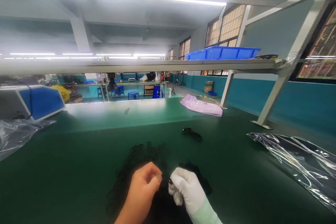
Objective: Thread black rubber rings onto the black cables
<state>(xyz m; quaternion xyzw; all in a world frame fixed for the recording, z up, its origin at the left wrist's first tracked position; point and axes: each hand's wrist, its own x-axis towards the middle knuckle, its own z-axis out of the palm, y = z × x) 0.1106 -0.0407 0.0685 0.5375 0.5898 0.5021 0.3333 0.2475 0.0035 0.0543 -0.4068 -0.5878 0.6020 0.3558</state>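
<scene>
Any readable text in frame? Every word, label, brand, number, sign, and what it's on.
None legible.
Pink plastic bag: small dark mark, too small to read.
Cardboard box by the far wall: too distant and blurred to tell any print.
Dark curly strands near the hands: no label visible.

Black curly hair [139,157] — loose and fluffy — lies spread on the green tabletop [65,168].

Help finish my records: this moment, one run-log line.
left hand: bare, curled; right hand: white-gloved, curled; dark curly strands: beneath hands; pink package: beyond
</scene>
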